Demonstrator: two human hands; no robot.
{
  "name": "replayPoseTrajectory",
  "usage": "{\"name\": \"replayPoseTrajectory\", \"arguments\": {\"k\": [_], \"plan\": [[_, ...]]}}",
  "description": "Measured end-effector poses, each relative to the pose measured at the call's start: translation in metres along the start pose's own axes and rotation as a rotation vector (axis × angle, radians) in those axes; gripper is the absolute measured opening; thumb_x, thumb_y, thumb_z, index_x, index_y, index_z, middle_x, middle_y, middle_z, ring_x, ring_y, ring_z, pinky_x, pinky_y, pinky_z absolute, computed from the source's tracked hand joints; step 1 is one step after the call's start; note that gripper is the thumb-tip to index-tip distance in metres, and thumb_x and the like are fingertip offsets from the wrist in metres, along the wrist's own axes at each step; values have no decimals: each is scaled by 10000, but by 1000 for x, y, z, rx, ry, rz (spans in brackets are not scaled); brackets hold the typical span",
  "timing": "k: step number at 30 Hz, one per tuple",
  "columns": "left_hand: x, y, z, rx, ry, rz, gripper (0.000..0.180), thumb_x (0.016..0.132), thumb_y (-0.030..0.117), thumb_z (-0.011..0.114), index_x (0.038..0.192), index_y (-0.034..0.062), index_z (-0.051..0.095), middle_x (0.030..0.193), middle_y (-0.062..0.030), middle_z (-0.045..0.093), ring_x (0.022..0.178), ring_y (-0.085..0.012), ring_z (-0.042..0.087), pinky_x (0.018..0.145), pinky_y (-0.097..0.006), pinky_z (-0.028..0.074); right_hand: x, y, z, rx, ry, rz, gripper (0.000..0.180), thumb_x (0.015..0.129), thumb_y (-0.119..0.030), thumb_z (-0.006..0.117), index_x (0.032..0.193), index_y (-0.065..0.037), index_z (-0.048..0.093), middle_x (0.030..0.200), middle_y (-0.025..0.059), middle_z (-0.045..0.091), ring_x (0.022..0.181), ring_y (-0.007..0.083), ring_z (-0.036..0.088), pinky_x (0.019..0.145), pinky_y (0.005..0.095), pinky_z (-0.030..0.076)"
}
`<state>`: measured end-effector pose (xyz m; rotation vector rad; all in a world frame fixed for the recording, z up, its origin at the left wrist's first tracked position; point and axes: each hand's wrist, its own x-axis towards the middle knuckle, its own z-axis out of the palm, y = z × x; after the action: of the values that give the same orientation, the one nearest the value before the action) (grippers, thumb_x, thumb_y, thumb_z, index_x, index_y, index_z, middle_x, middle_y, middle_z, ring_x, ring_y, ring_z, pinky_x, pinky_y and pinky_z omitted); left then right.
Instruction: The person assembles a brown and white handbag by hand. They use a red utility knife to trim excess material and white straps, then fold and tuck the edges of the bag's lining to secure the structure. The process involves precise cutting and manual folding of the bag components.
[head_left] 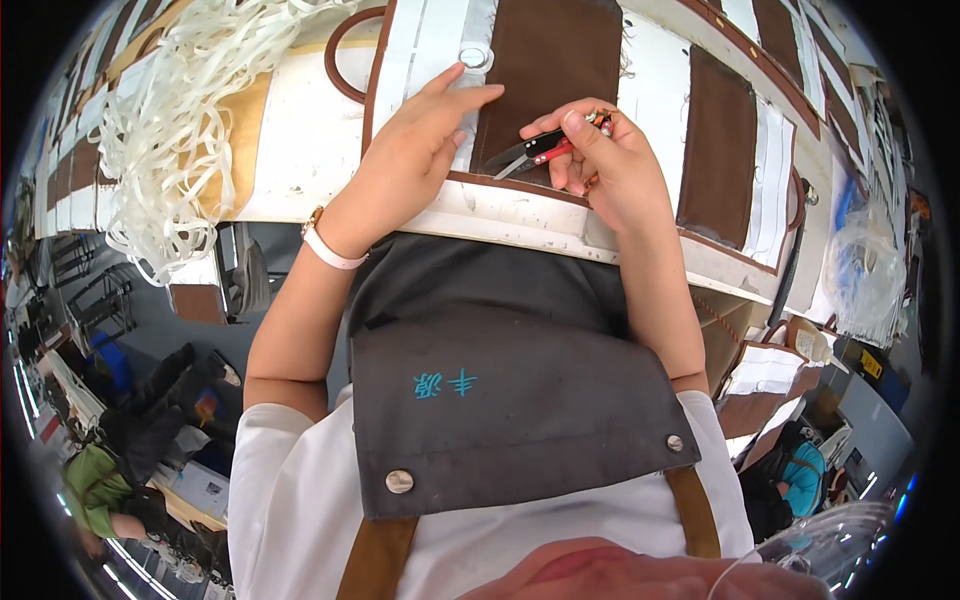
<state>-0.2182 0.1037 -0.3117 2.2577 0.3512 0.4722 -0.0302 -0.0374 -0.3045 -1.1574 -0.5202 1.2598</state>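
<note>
My right hand is closed around a pair of red and black thread snips. Their blades point left, close over the near edge of a brown and white fabric panel with brown trim. My left hand lies on the panel's white part, its fingers stretched out and apart. Near its index fingertip is a round ring-like piece on the white strip. A brown loop handle curves out at the panel's left side.
A tangled heap of white strips spills over the table's left edge. Another brown and white panel lies to the right. Beyond it hangs a clear plastic bundle. Other people sit at lower left and lower right, well apart from my hands.
</note>
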Motion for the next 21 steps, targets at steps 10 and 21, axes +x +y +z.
{"name": "replayPoseTrajectory", "arguments": {"k": [10, 21], "plan": [[2, 5, 7, 237, -45, 86, 500, 882, -32, 532, 1372, 69, 527, 1424, -109, 527, 1388, -342, 394, 1139, -432, 333, -4, -6, -30, 56, -62, -7, 168, 984, -203, 609, 944, -40, 611, 1013, 193, 705, 559, 99, 592, 449, 181, 426], [4, 4, 10, 264, -47, 93, 502, 883, -12, 543, 1377, 74, 515, 1404, -102, 542, 1370, -327, 417, 1157, -472, 295, 1, -1, -7, 16, -93, 25, 224, 1012, -238, 558, 974, -31, 635, 1059, 209, 699, 616, 123, 613, 506, 202, 459]]}}
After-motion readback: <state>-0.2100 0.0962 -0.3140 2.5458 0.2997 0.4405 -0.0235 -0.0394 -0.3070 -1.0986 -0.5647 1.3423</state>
